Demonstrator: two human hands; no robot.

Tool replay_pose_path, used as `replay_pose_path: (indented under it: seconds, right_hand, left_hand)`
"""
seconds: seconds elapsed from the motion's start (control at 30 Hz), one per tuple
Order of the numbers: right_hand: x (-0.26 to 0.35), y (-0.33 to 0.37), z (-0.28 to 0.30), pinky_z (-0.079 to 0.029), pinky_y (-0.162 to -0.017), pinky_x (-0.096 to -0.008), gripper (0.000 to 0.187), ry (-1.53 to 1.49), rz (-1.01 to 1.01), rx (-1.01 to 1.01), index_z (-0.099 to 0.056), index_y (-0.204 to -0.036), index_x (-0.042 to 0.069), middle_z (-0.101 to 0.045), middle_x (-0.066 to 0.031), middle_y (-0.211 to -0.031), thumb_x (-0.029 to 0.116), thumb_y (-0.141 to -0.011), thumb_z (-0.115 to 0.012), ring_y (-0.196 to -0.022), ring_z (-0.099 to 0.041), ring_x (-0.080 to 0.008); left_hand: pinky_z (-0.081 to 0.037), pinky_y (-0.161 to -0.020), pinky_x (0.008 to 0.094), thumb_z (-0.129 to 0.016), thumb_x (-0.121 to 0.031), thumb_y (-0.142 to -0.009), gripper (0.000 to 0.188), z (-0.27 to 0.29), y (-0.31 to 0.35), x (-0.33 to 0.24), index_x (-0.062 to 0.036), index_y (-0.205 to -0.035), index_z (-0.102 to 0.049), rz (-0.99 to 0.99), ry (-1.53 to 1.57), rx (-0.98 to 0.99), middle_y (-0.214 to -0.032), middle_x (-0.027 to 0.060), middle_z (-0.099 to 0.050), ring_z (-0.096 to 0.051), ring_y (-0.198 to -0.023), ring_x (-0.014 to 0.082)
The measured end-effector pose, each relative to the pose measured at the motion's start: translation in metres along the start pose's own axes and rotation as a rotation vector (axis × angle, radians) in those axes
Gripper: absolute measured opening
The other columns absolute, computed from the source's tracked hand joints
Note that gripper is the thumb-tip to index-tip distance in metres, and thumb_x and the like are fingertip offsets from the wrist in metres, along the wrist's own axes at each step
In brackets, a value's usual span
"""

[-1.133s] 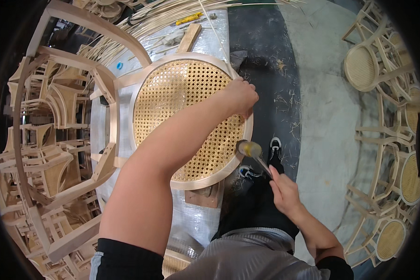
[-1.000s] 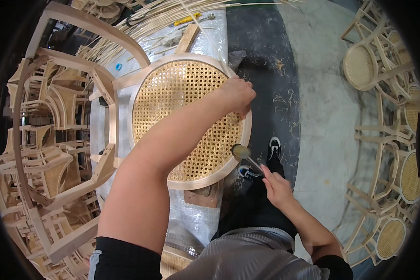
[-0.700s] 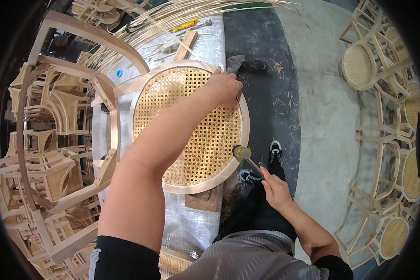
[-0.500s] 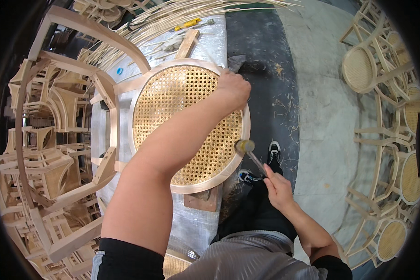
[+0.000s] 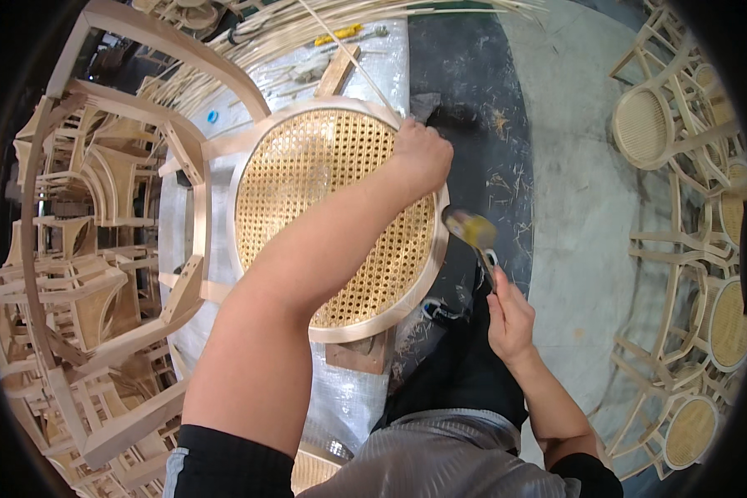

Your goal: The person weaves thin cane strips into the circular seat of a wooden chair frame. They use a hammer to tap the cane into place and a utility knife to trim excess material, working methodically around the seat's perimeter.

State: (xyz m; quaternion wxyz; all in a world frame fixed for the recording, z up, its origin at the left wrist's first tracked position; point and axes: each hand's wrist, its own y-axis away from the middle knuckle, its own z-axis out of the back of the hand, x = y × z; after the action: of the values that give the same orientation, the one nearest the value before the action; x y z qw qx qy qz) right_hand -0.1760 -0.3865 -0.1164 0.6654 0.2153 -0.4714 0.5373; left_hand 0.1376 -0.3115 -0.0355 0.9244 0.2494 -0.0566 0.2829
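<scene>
1. Your left hand is resting at the rim of the seat, fingers gripping a strip
2. Your right hand is holding a mallet, fingers closed
3. The seat is lying on the desk, overhanging its right edge

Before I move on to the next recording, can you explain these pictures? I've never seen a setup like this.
There's no robot here, just a person's bare hands. All pictures come from one fisheye camera on the person's head, looking down, so edges look bent.

In front is a chair's round woven seat, above a plastic-covered surface. The left hand is closed at its rim, seemingly holding a pale strip. The right hand grips a mallet, its blurred head near the rim.

Farther off on the surface lie loose strips, a yellow tool and a blue ring.
</scene>
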Motion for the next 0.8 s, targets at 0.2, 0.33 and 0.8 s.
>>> replay_pose_path:
  seconds: [0.2, 0.33, 0.8]
  right_hand:
    - [-0.019, 0.001, -0.011, -0.054, -0.07, -0.0392, 0.054, 0.127, -0.079, 0.197, -0.06, -0.152, 0.005, -0.065, -0.0164, -0.086, 0.0, -0.099, -0.068, -0.073, -0.065, -0.0327]
    - [0.002, 0.002, 0.002, -0.054, -0.07, -0.0408, 0.053, 0.032, -0.022, 0.088, -0.06, -0.152, 0.009, -0.064, -0.0164, -0.085, 0.002, -0.1, -0.068, -0.074, -0.065, -0.0344]
    - [-0.003, 0.022, 0.002, -0.054, -0.067, -0.0434, 0.055, 0.078, -0.006, 0.143, -0.06, -0.152, 0.01, -0.061, -0.0141, -0.084, 0.002, -0.098, -0.069, -0.071, -0.063, -0.0365]
  left_hand:
    - [-0.046, -0.111, 0.0467, -0.077, -0.038, -0.092, 0.039, -0.008, 0.002, 0.0, -0.0099, -0.119, -0.08, 0.013, 0.059, -0.004, -0.124, 0.0129, -0.075, -0.069, -0.123, 0.0291]
    - [-0.047, -0.109, 0.0458, -0.075, -0.039, -0.093, 0.04, -0.003, 0.001, 0.007, -0.0092, -0.119, -0.079, -0.006, 0.063, -0.007, -0.125, 0.013, -0.074, -0.069, -0.123, 0.0291]
    - [-0.048, -0.108, 0.0443, -0.082, -0.038, -0.088, 0.043, 0.001, -0.003, 0.001, -0.0106, -0.121, -0.08, -0.006, 0.084, 0.024, -0.124, 0.0125, -0.075, -0.07, -0.122, 0.0289]
